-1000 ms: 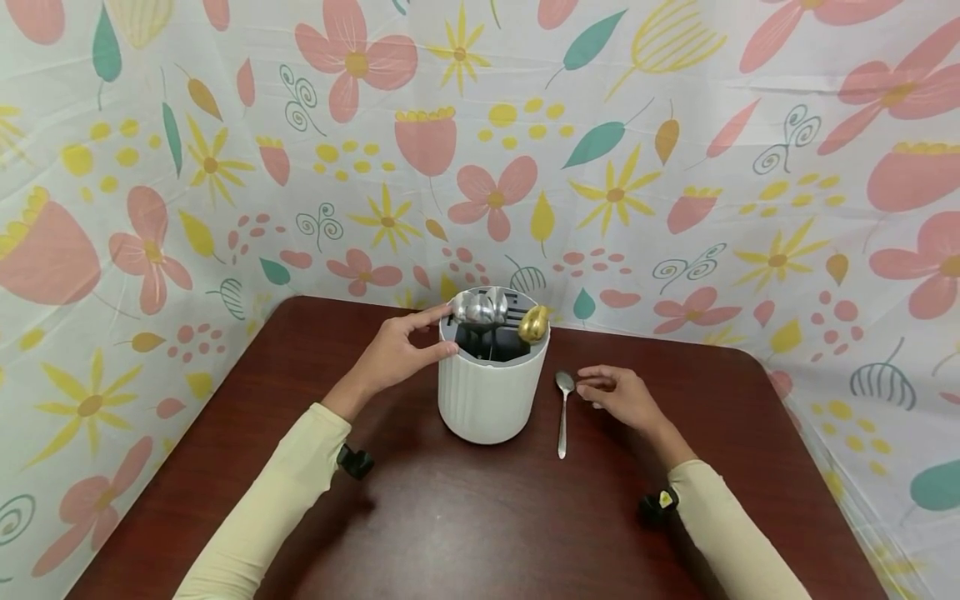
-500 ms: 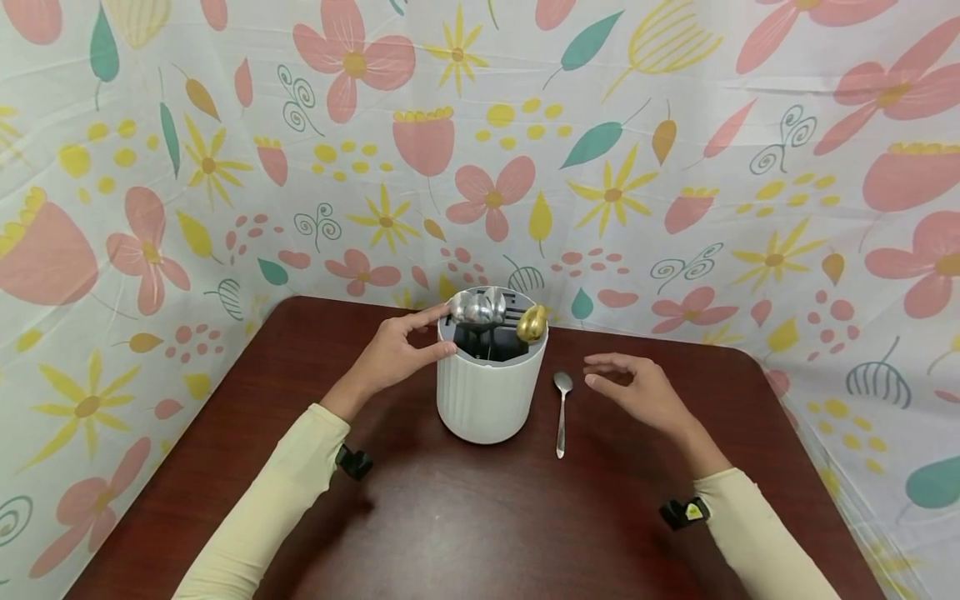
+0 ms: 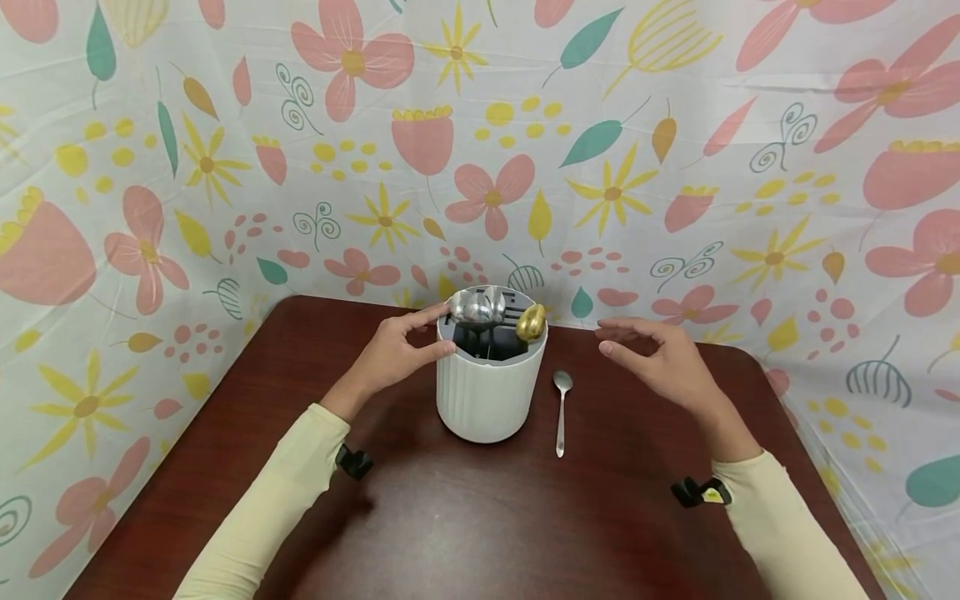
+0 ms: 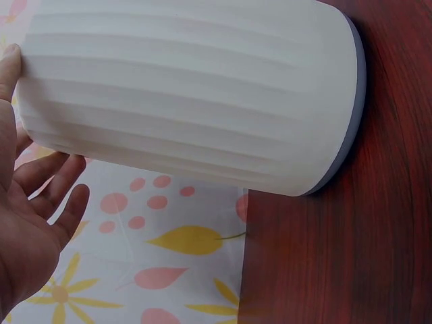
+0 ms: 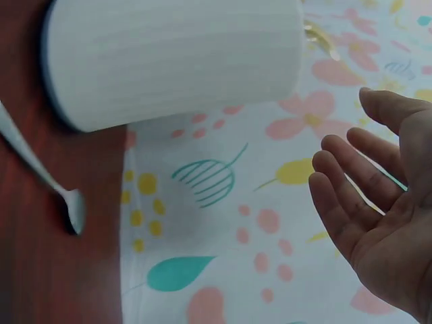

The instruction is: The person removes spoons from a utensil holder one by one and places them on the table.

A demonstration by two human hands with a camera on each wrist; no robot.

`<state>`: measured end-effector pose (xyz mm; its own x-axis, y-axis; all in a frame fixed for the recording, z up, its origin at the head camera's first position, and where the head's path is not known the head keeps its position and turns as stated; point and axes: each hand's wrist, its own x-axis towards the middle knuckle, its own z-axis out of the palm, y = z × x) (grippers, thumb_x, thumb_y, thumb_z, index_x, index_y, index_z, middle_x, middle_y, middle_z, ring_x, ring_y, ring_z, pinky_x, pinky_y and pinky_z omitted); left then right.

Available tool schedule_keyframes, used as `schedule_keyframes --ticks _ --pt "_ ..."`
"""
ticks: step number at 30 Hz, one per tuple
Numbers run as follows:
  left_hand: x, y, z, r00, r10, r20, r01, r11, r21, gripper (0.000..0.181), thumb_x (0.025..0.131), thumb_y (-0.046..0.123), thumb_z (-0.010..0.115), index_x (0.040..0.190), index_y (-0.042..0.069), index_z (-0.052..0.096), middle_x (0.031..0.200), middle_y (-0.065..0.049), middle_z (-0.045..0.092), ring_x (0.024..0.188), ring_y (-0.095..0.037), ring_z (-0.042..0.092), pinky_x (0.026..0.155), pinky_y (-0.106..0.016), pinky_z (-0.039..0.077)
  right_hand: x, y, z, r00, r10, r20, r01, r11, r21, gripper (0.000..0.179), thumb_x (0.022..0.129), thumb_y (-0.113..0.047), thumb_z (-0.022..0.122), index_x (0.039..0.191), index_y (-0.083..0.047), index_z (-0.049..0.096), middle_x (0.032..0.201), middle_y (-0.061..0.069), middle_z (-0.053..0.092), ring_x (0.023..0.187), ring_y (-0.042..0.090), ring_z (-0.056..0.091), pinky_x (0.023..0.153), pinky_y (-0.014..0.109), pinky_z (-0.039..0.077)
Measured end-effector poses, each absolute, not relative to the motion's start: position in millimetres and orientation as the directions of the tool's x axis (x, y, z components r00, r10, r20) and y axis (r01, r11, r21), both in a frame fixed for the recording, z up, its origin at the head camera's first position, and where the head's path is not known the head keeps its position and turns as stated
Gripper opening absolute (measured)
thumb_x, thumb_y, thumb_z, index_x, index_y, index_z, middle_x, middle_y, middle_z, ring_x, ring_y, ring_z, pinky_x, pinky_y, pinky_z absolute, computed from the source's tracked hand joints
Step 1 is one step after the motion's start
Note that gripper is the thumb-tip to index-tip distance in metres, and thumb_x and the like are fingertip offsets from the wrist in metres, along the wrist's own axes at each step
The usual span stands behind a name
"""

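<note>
My left hand (image 3: pixel 393 354) touches the upper left side of a white ribbed utensil holder (image 3: pixel 487 400), thumb and forefinger spread at its rim. The left wrist view shows the fingertips (image 4: pixel 73 162) against the wall, relaxed rather than wrapped around it. Silver spoons (image 3: pixel 478 307) stand bowl-up in the holder, along with a gold spoon (image 3: pixel 531 322) at the right; their handles are mostly hidden inside. A silver teaspoon (image 3: pixel 561 412) lies on the table right of the holder, its bowl pointing away from me. Above and right of it hovers my right hand (image 3: pixel 663 358), holding nothing, fingers loosely extended.
A dark reddish-brown wooden table (image 3: pixel 450 533) carries the holder and teaspoon. Behind its far edge hangs a white sheet (image 3: pixel 480 108) printed with flowers and leaves. Small black wrist cameras (image 3: pixel 352 461) sit at both sleeve cuffs.
My right hand has moved away from the teaspoon, rightward and up, and its fingers have opened wider. The left hand, the holder and the teaspoon stay in place.
</note>
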<state>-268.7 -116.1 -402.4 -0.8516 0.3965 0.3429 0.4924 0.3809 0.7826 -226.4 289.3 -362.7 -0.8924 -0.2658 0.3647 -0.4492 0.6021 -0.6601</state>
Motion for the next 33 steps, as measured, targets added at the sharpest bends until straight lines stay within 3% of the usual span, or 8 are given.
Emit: schedule_keyframes --ticks 6,14,21,23,33 --pt "-268 -117 -402 -0.852 0.400 0.339 0.485 0.357 0.798 0.064 0.091 0.041 0.078 0.149 0.030 0.054 0.150 0.012 0.054 0.126 -0.022 0.052 0.104 -0.054 0.046 -225 281 -352 -0.879 -0.243 0.410 -0.471 0.576 -0.668 0.032 0.093 -0.015 0.078 0.125 -0.017 0.075 0.111 0.002 0.077 0.095 0.001 0.068 0.076 0.017 0.053" --pt "-269 -117 -402 -0.855 0.394 0.336 0.480 0.359 0.800 0.063 0.091 0.042 0.078 0.149 0.032 0.054 0.148 0.014 0.056 0.125 -0.021 0.052 0.103 -0.052 0.047 -221 258 -341 -0.863 -0.230 0.449 -0.501 0.496 -0.709 0.032 0.091 -0.003 0.076 0.123 0.000 0.073 0.113 0.019 0.074 0.094 -0.001 0.066 0.075 0.016 0.052" --pt "-269 -115 -402 -0.856 0.395 0.333 0.473 0.339 0.813 0.063 0.091 0.043 0.078 0.148 0.035 0.055 0.148 0.016 0.055 0.125 -0.022 0.051 0.102 -0.057 0.046 -233 251 -355 -0.853 -0.232 0.467 -0.521 0.427 -0.739 0.033 0.091 -0.008 0.078 0.124 -0.007 0.075 0.114 0.009 0.076 0.097 0.006 0.067 0.076 0.019 0.054" --pt "-269 -115 -402 -0.854 0.397 0.335 0.474 0.331 0.816 0.063 0.091 0.043 0.078 0.148 0.035 0.055 0.149 0.015 0.055 0.125 -0.023 0.051 0.103 -0.061 0.045 -234 247 -355 -0.848 -0.237 0.473 -0.529 0.408 -0.744 0.034 0.090 -0.007 0.078 0.124 -0.007 0.074 0.114 0.011 0.075 0.096 0.007 0.067 0.075 0.020 0.054" --pt "-270 -117 -404 -0.850 0.395 0.349 0.485 0.328 0.811 0.062 0.091 0.040 0.079 0.148 0.034 0.055 0.149 0.015 0.054 0.126 -0.027 0.052 0.101 -0.058 0.046 -242 232 -363 -0.844 -0.241 0.479 -0.535 0.326 -0.779 0.037 0.090 -0.003 0.077 0.127 -0.009 0.073 0.112 0.017 0.075 0.096 0.007 0.070 0.077 0.022 0.056"
